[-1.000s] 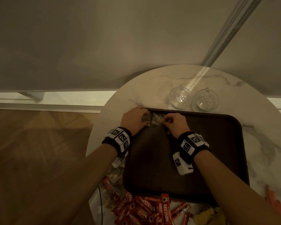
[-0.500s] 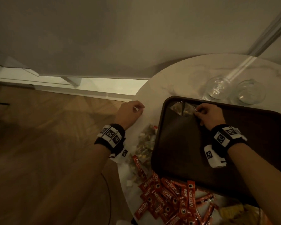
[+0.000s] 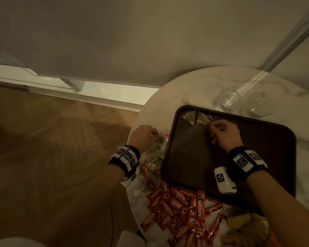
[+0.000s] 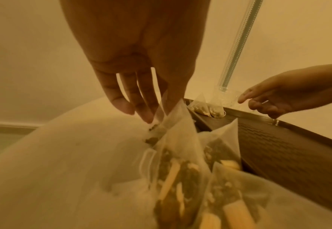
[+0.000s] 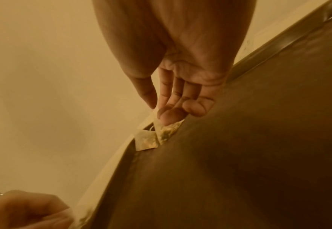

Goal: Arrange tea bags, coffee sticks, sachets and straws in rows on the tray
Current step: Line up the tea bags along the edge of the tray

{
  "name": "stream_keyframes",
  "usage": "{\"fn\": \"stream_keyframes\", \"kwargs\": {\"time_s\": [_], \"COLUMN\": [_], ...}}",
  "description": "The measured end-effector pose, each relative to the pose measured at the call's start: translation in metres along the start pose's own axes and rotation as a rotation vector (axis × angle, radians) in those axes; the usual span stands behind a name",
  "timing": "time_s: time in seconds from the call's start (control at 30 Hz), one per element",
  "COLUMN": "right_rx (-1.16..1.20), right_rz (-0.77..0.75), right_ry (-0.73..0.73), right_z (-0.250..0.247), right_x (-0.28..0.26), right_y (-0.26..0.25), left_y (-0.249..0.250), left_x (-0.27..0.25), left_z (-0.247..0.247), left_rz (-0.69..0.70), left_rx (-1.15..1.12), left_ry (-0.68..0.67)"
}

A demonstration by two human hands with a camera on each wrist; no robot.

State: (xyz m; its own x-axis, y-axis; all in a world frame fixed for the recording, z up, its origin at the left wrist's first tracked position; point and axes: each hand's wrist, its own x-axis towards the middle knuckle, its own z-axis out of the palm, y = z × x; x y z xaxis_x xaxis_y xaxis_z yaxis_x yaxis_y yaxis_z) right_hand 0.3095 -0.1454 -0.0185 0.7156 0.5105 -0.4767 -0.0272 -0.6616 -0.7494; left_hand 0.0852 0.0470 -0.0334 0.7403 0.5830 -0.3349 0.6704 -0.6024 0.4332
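Two pyramid tea bags point(image 3: 194, 118) lie side by side in the far left corner of the dark brown tray point(image 3: 257, 175). My right hand point(image 3: 211, 130) rests on the tray just right of them, fingers loosely curled and holding nothing point(image 5: 161, 111). Left of the tray, my left hand point(image 3: 152, 135) hangs over a heap of tea bags point(image 3: 153, 157). In the left wrist view its thumb and fingers pinch the top corner of one tea bag point(image 4: 176, 139). Red coffee sticks point(image 3: 177, 207) and yellow sachets point(image 3: 243, 227) lie in front of the tray.
The tray sits on a round marble table point(image 3: 194, 86), whose left edge runs close to the tea bag heap. Two empty glasses point(image 3: 228, 100) point(image 3: 260, 104) stand behind the tray. Wooden floor lies to the left. Most of the tray's floor is bare.
My left hand left the tray corner, moved to the heap beside the tray and took hold of a tea bag. The right hand stayed by the placed bags. The view swung left.
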Motion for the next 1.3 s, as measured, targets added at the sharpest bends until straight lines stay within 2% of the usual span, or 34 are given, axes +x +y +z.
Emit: {"fn": "stream_keyframes", "kwargs": {"time_s": [0.13, 0.23, 0.4, 0.53, 0.7, 0.8, 0.97, 1.07, 1.2, 1.3], "right_rx": [0.042, 0.088, 0.051, 0.174, 0.332, 0.4, 0.764, 0.983, 1.155, 1.229], "right_rz": [-0.073, -0.17, -0.319, -0.364, -0.276, -0.125, 0.104, 0.193, 0.223, 0.21], "right_ry": [-0.097, -0.175, -0.324, -0.421, -0.5, -0.486, -0.41, -0.383, -0.38, -0.402], "right_z": [0.011, 0.024, 0.046, 0.057, 0.053, 0.043, 0.024, 0.019, 0.018, 0.017], "right_x": [-0.037, -0.065, -0.099, -0.123, -0.157, -0.17, -0.18, -0.183, -0.184, -0.186], "right_y": [-0.011, -0.025, -0.049, -0.061, -0.059, -0.047, -0.03, -0.028, -0.029, -0.03], "left_y": [0.002, 0.014, 0.048, 0.078, 0.095, 0.097, 0.099, 0.109, 0.123, 0.13], "left_x": [-0.015, -0.031, -0.058, -0.078, -0.091, -0.092, -0.099, -0.107, -0.116, -0.119], "left_z": [-0.018, -0.034, -0.062, -0.081, -0.087, -0.082, -0.07, -0.061, -0.045, -0.033], "left_rz": [0.026, 0.103, 0.232, 0.273, 0.212, 0.148, 0.117, 0.165, 0.24, 0.264], "left_rx": [-0.081, -0.253, -0.408, -0.507, -0.684, -0.711, -0.609, -0.57, -0.512, -0.374], "left_ry": [0.107, 0.19, 0.263, 0.293, 0.263, 0.265, 0.278, 0.274, 0.248, 0.25]}}
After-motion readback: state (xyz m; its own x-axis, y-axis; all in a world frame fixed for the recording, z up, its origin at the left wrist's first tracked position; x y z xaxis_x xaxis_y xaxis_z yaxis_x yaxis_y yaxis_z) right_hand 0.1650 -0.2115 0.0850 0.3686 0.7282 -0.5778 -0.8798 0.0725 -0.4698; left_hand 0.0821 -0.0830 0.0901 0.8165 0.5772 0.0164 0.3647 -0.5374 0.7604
